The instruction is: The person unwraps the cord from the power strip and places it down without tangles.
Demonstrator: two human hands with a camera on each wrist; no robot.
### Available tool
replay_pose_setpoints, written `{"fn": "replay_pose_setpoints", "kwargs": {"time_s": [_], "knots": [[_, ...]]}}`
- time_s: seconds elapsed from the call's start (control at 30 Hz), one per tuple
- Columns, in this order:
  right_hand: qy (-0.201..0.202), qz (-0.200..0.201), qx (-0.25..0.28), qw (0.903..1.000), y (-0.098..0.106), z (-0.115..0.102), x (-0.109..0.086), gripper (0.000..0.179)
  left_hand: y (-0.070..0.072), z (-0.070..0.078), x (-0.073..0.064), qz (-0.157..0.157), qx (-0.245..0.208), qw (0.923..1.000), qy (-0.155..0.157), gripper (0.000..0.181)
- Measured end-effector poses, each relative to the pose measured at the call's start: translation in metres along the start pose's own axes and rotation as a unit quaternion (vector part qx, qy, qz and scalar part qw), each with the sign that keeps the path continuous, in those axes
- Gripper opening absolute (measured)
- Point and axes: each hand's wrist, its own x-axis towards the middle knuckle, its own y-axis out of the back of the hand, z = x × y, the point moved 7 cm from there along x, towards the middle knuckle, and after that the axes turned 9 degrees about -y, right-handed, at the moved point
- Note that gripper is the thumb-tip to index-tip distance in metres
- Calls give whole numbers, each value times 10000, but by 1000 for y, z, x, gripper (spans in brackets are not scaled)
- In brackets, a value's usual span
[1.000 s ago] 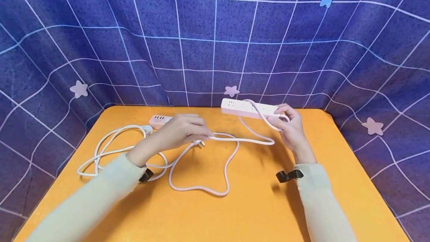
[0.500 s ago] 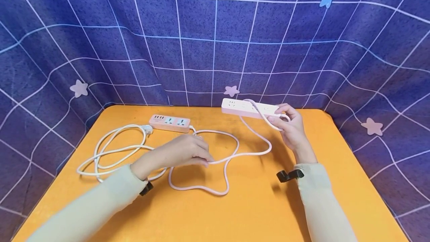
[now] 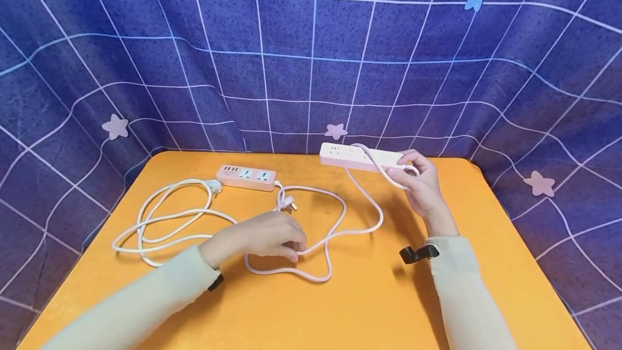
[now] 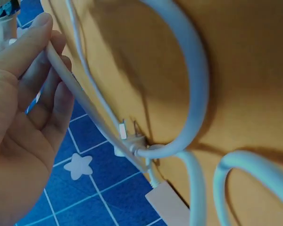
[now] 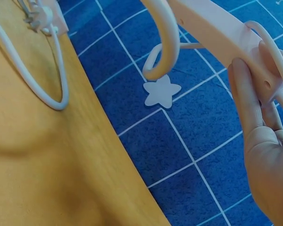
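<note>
My right hand [image 3: 425, 185] grips the right end of a white-pink power strip [image 3: 347, 158], held up over the back of the table. A turn of its cord [image 3: 374, 163] lies across the sockets. From there the cord hangs down to the table and runs to my left hand [image 3: 274, 234], whose thumb and fingers pinch it; the left wrist view shows this pinched cord [image 4: 85, 101] clearly. In the right wrist view, the fingers [image 5: 245, 94] press against the side of the strip. A three-pin plug [image 3: 288, 203] lies behind my left hand.
A second, pink power strip [image 3: 252, 179] with USB ports lies at the back left. Its white cord [image 3: 127, 253] spreads in loose loops over the left of the orange table [image 3: 369, 307]. A blue gridded curtain [image 3: 286, 80] with stars stands behind.
My left hand has moved toward the front of the table with the cord, uncovering the pink strip and the plug. The right hand and its power strip stay in place.
</note>
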Motion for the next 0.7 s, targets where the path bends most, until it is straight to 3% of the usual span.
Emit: {"fn": "replay_pose_setpoints", "kwargs": {"time_s": [0.4,0.7], "knots": [[32,-67,-18,10000,-3,1,0,41,-26,-10,-1,-421,-13,9979,489,24],[77,-36,-10,10000,-3,-2,-1,41,-15,-12,0,-248,-289,9985,391,22]]}}
